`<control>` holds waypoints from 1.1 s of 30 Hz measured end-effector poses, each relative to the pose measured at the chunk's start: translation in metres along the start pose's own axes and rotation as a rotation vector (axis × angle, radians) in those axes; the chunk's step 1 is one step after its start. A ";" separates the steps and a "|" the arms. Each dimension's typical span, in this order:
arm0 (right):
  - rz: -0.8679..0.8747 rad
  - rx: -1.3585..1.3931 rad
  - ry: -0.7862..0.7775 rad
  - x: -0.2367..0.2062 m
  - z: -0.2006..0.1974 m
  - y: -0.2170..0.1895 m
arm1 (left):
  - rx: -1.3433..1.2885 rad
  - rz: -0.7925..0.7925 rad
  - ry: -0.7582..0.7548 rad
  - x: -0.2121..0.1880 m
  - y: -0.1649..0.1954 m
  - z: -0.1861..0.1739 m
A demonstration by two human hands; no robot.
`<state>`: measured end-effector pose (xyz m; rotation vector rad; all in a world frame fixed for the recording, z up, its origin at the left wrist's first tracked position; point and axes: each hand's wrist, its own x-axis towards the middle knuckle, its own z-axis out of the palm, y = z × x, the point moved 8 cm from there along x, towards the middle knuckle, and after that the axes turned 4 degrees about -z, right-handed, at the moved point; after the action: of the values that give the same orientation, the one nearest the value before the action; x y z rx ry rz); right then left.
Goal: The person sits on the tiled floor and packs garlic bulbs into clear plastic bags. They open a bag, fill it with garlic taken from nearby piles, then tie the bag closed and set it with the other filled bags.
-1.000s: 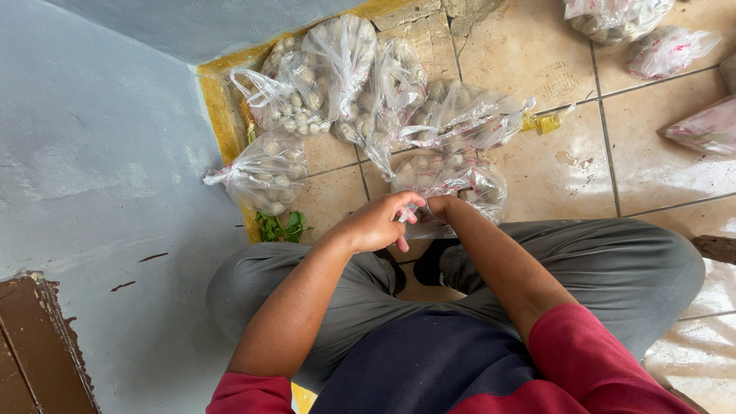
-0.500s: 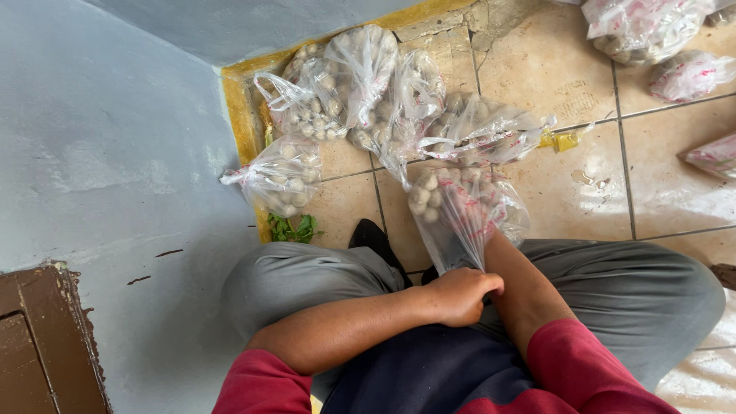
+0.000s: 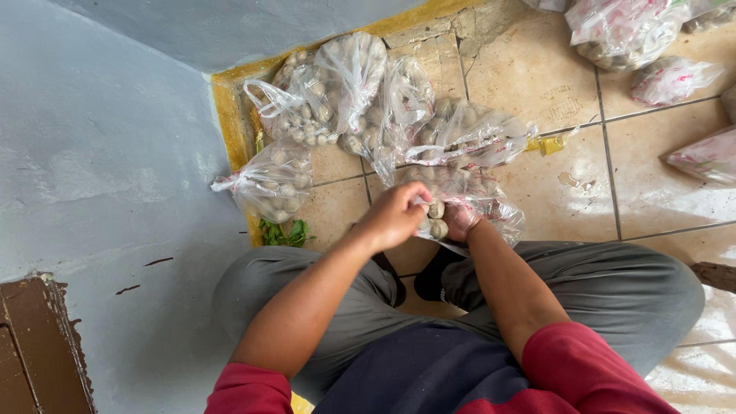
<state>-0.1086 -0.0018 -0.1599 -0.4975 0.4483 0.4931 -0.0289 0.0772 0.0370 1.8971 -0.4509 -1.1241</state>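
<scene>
I sit on a tiled floor with a clear plastic bag of small round brownish balls (image 3: 475,195) in front of my knees. My left hand (image 3: 395,216) pinches the bag's plastic on its left side. My right hand (image 3: 460,221) is cupped under the bag's near end, fingers curled around a few of the balls through the plastic. Both hands touch the same bag and sit close together.
Several more filled clear bags (image 3: 345,100) lie piled against the blue wall (image 3: 100,153) and its yellow base. One bag (image 3: 272,182) lies apart at left, above some green leaves (image 3: 282,232). More bags (image 3: 629,31) lie at the top right. A brown box corner (image 3: 38,345) is at the lower left.
Half a second ago both hands were pulled back near my lap with the bag stretched up from them. Now they have moved forward to the bag on the floor.
</scene>
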 end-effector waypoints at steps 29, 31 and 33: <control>-0.516 0.439 -0.140 -0.142 0.072 -0.096 | -0.780 0.017 -0.222 0.078 -0.039 0.036; -0.530 0.419 -0.139 -0.127 0.068 -0.097 | -0.713 -0.043 -0.282 0.060 -0.027 0.043; -0.511 0.412 -0.010 -0.104 0.055 -0.096 | -0.604 -0.050 -0.304 0.046 -0.018 0.044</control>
<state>-0.1232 -0.0803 -0.0309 -0.1961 0.3821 -0.0918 -0.0435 0.0350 -0.0118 1.2245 -0.1915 -1.4011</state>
